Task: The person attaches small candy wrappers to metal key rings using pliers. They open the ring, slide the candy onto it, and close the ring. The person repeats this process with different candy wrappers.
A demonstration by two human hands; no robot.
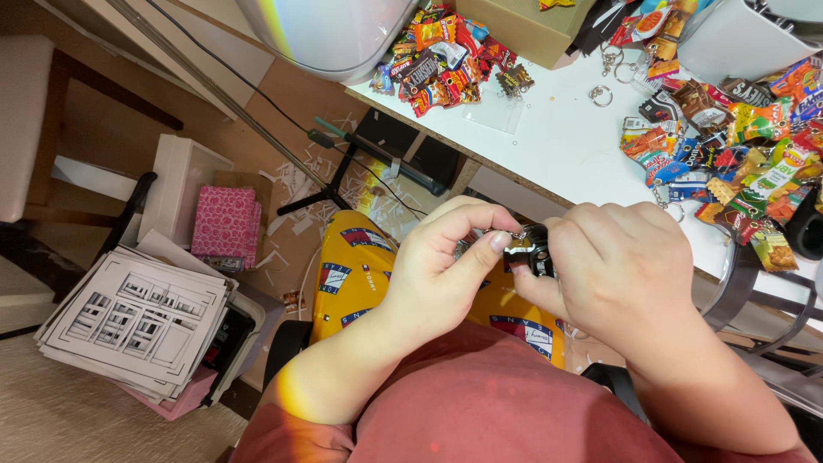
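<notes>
- Left hand (437, 274) and right hand (621, 270) meet above the lap, near the counter (557, 141) edge.
- Both pinch one small glossy dark charm (525, 247) (fingers closed on it) with a metal ring.
- Crinkly, bright miniature snack packets (450, 60) lie heaped on the far white counter.
- Cut card sheets (137, 321) stack left.

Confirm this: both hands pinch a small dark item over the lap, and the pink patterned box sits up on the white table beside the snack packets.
One thing is wrong. In the head view, the pink patterned box is on the floor beside the stack of cut white card sheets, not on the white table. The left hand and right hand do pinch the small dark item.
</notes>
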